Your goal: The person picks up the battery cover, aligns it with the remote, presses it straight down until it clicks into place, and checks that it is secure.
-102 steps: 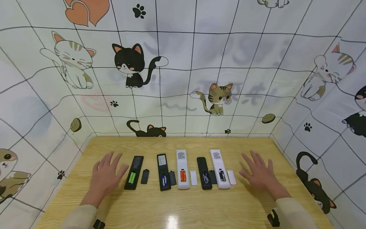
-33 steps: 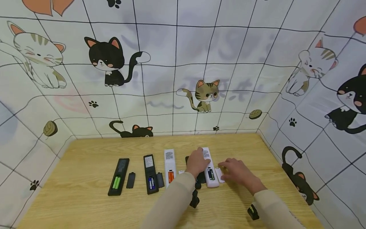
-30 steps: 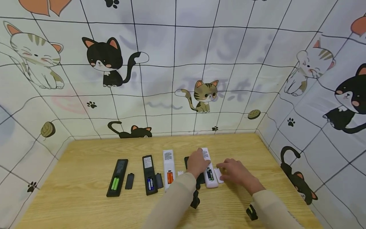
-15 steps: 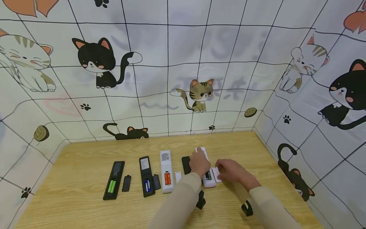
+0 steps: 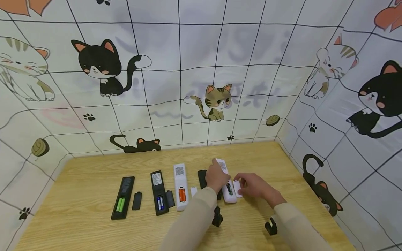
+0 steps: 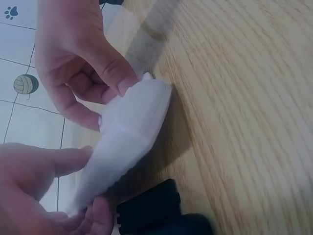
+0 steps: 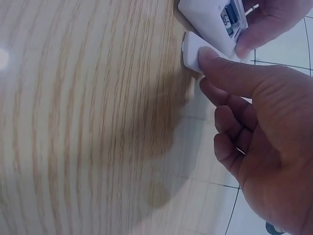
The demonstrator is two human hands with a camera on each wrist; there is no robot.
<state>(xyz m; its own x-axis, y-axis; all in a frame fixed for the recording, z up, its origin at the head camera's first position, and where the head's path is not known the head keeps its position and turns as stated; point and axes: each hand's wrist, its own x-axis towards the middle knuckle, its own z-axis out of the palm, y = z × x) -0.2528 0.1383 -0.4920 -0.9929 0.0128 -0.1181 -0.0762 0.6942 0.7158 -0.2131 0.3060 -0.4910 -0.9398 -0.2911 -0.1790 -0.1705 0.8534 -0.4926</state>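
Observation:
My left hand grips the far end of the rightmost white remote control, thumb on one side and fingers on the other. The remote tilts up off the table in the left wrist view; batteries show in its uncovered compartment. My right hand pinches a white battery cover between thumb and index finger, close beside the remote. The other right fingers curl loosely. A black remote control lies left of the left hand, which partly hides it.
Left along the wooden table lie a white remote control with orange batteries, a black one with blue batteries and a black one with green batteries. Loose covers lie beside them. A cat-print cloth rises behind.
Both hands were spread on the table at the two ends of the row. They have come to the rightmost white remote; the left grips it and the right has taken its cover.

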